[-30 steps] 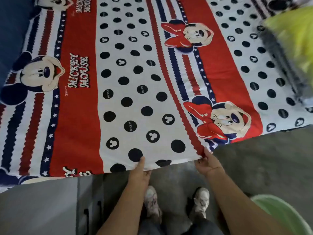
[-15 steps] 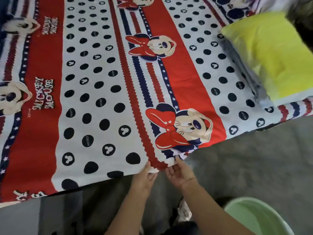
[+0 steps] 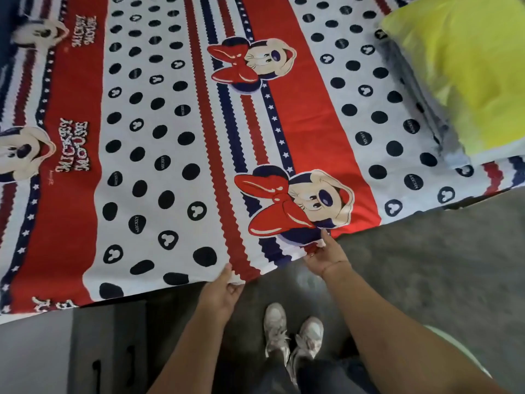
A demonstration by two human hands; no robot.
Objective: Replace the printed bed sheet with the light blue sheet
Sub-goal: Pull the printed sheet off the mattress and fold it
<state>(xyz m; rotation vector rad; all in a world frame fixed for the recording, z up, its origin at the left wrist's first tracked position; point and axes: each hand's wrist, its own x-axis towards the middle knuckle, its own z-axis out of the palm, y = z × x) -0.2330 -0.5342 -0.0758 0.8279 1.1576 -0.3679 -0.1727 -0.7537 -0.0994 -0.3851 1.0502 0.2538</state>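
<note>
One printed sheet [image 3: 181, 143] lay spread flat over the bed, its near edge running across the view just above the grey floor [image 3: 426, 265]. Both hands gripped that edge. The left hand [image 3: 220, 294] pinched the hem at a red zigzag stripe, thumb on top and fingers curled beneath. The right hand [image 3: 324, 257] held the hem just below a cartoon mouse with a red bow, fingers on the cloth — the two hands near each other but apart.

Two red-bowed mouse faces showed whole on the wide red band, and two more mouse faces, partly cut off, sat at the left edge. One yellow pillow [image 3: 468, 72] rested on the sheet at the upper right. Two pale shoes [image 3: 292, 334] stood side by side on the floor between the forearms. No light blue sheet could be made out.
</note>
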